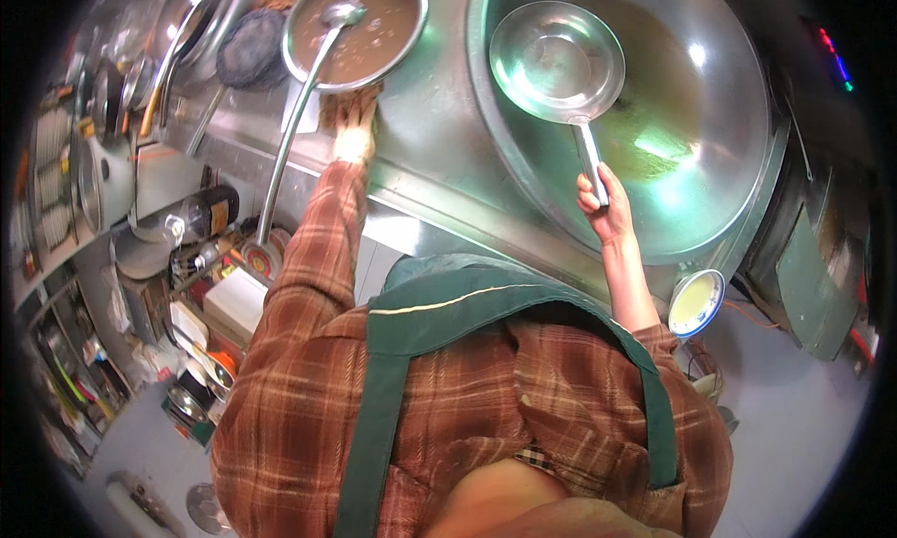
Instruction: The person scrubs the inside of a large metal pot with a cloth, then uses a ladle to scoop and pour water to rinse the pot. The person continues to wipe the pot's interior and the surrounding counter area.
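Note:
My right hand is closed around the short handle of a shallow round metal scoop. The scoop is over the left part of a very large metal wok, which has some brownish liquid or residue inside. My left hand lies on a folded brown cloth on the steel worktop, just below a metal bowl of brown liquid. A long-handled ladle rests with its head in that liquid. Whether my left fingers grip the cloth or only press on it is unclear.
A dark round scrubber or pad lies left of the bowl. A blue-rimmed bowl of pale yellow liquid stands near the wok's lower right rim. Shelves with stacked plates, a dark bottle and a white box are at left.

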A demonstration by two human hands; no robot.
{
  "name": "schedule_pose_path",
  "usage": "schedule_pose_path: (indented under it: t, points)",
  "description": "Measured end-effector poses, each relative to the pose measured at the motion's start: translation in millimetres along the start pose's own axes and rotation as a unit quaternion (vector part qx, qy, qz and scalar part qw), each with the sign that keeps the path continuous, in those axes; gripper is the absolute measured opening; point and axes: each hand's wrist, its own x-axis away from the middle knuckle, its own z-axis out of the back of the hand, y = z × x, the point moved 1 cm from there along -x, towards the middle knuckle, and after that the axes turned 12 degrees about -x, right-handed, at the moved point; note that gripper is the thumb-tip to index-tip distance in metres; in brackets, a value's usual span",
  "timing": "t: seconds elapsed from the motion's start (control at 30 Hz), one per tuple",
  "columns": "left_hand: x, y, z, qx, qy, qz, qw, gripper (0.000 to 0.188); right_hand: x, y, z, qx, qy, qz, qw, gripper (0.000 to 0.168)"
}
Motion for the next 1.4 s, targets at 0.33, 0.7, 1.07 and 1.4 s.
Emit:
schedule_pose_path:
  t: [0.33, 0.7, 1.07, 1.4]
  points:
    - [22, 14, 56, 0.164, 0.071, 0.1, 0.979, 0.036, 55, 59, -58, 0.417, 0.002, 0.101, 0.903, 0.038]
    - [60, 7, 70, 0.459, 0.15, 0.162, 0.86, 0.038, 65, 106, -53, 0.456, 0.009, 0.115, 0.882, 0.04]
    - [104, 12, 114, 0.659, 0.104, 0.2, 0.717, 0.037, 53, 127, -45, 0.244, 0.017, -0.073, 0.967, 0.025]
    - [130, 37, 131, 0.641, 0.114, 0.135, 0.746, 0.027, 9, 155, -43, 0.211, -0.025, -0.172, 0.962, 0.029]
